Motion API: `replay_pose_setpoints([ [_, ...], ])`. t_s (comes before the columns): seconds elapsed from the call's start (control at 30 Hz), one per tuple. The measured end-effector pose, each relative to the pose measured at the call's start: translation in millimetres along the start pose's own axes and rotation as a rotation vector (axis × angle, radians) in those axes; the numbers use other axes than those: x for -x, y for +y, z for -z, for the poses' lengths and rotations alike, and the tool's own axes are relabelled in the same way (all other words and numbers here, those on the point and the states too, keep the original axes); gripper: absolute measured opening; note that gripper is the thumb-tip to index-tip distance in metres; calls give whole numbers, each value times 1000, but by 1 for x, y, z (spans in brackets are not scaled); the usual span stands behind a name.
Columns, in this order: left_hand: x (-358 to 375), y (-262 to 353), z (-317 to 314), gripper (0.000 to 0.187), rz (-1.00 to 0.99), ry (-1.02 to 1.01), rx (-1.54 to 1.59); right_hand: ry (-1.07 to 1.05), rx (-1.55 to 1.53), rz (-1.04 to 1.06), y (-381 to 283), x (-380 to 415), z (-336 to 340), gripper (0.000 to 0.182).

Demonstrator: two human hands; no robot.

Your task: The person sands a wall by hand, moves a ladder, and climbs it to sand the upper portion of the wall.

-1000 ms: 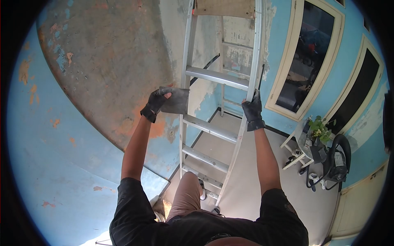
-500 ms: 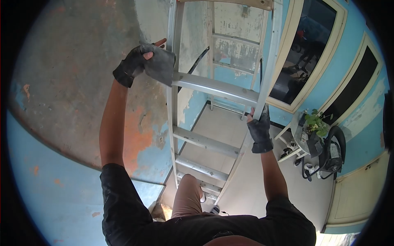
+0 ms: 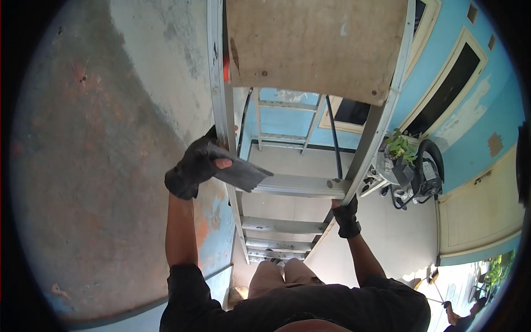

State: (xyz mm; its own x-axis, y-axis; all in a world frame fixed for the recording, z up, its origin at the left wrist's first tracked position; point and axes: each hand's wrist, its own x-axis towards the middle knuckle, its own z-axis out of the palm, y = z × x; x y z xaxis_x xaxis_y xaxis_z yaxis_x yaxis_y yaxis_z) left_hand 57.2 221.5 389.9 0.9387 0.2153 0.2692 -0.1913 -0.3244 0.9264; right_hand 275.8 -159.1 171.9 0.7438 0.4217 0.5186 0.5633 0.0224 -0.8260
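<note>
My left hand (image 3: 191, 169), in a black fingerless glove, is closed around a dark grey sheet of sandpaper (image 3: 246, 174). It is against the left rail of the aluminium stepladder (image 3: 298, 186), and the sheet's free end lies over the left part of a rung. My right hand (image 3: 347, 218), gloved the same way, grips the ladder's right rail below that rung. Its fingertips are partly hidden by the rail. A wooden board (image 3: 315, 47) spans the rails above. My legs (image 3: 276, 276) are close to the lower rungs.
A patchy, scraped wall (image 3: 116, 182) runs along the left. On the right stand a small table (image 3: 390, 170) with a potted plant (image 3: 401, 146), a black frame-like object (image 3: 430, 171) and shoes. Another person's hand (image 3: 451, 315) shows at lower right.
My body has risen along the ladder, and the wooden board has come fully into view. Both legs now show side by side. Each hand still has its hold, lower in the view.
</note>
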Motion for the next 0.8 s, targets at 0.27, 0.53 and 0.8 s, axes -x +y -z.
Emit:
replay_pose_setpoints([
  [0.27, 9, 6, -14, 38, 80, 162, -98, -4, -78, -65, -14, 5, 1, 57],
  [0.53, 7, 19, -26, 37, 53, 228, -1, -30, -148, -38, -37, -3, 3, 64],
  [0.8, 12, -9, -40, 33, -52, 380, 7, -162, -375, 136, -131, -143, 53, 64],
])
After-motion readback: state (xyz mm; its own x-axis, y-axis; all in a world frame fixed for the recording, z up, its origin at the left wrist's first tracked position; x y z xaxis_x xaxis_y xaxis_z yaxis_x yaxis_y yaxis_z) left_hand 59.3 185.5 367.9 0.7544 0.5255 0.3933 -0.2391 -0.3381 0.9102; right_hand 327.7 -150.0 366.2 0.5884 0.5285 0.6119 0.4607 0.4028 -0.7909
